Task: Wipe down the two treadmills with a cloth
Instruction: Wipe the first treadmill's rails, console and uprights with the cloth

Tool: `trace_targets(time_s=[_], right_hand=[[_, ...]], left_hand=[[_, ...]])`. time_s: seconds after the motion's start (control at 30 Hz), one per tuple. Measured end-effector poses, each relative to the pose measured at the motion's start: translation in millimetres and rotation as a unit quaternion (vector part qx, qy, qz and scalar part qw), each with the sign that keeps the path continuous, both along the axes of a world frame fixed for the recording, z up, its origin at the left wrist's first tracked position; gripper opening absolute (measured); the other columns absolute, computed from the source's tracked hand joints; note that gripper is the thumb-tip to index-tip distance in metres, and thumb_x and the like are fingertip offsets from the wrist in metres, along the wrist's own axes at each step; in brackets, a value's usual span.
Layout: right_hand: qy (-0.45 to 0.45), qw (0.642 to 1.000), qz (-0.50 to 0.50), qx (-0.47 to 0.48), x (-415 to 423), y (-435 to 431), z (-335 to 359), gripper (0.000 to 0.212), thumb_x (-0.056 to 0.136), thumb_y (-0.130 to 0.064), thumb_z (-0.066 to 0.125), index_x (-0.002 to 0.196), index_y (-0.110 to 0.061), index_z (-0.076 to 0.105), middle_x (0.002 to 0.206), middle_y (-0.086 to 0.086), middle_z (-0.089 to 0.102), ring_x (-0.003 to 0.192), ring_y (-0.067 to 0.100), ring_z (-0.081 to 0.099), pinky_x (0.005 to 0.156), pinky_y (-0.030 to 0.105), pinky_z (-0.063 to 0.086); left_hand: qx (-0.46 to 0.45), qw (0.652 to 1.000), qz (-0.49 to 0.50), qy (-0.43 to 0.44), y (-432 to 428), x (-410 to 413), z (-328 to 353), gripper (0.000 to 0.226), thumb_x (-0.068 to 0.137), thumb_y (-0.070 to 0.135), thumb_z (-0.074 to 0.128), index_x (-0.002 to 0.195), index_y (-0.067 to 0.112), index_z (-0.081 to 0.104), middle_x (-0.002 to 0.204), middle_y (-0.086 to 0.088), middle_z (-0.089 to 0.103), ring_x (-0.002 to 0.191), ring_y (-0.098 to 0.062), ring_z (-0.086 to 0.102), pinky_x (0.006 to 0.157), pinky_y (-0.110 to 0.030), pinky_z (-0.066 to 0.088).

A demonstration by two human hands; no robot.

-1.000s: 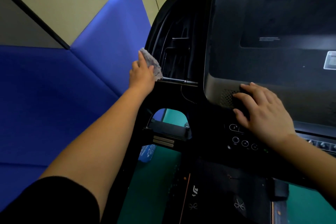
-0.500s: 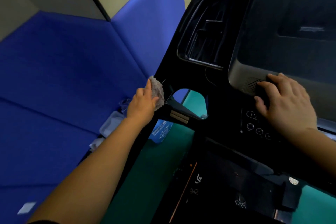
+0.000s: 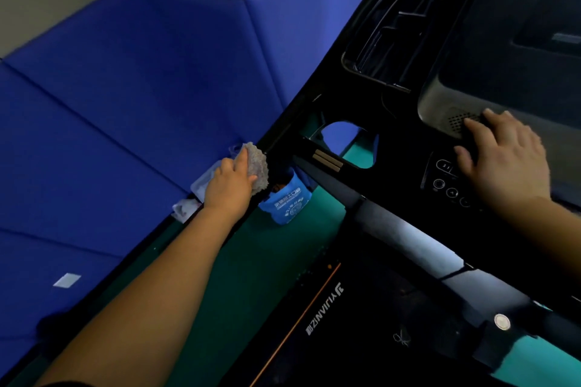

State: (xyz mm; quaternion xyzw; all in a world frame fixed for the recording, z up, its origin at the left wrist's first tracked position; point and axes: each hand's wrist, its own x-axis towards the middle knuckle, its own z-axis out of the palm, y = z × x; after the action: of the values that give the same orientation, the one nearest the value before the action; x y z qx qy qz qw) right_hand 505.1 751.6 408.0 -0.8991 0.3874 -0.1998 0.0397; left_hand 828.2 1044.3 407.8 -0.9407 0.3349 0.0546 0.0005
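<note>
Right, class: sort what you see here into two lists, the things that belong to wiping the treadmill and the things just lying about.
Part of the job:
cloth
left hand, holding the cloth at the treadmill upright
right hand, resting on the console

Just lying about:
blue bag
plastic packets by the wall
white label on the blue wall pad

The left hand (image 3: 231, 184) covers the near part of the cloth (image 3: 258, 165), so the grip underneath is unseen; the treadmill (image 3: 393, 122) console runs off the top and right edges, its screen blurred; the right hand (image 3: 503, 160) hides some of the buttons (image 3: 439, 183), whose symbols are too small to read; the blue bag (image 3: 287, 206) sits partly behind the upright, its print illegible; pale clutter (image 3: 201, 182) behind the left hand is too blurred to identify; both arms are cut off at the edges
</note>
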Motion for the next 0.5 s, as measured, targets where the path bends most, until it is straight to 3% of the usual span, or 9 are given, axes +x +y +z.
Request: trace_targets(time_s=[0.5], right_hand=[[0.029,0.998,-0.034,0.054,-4,-2,-26,0.067,0.089,-0.06,0.025,0.144,-0.023,0.028,0.156,0.013,0.023,0.142,0.038,0.018,0.114,0.059,0.018]], left_hand=[[-0.049,0.999,0.007,-0.002,171,-22,-12,0.069,0.098,0.028,0.048,0.153,0.022,0.006,0.13,-0.016,0.038,0.113,-0.031,0.04,0.095,-0.045,0.043]])
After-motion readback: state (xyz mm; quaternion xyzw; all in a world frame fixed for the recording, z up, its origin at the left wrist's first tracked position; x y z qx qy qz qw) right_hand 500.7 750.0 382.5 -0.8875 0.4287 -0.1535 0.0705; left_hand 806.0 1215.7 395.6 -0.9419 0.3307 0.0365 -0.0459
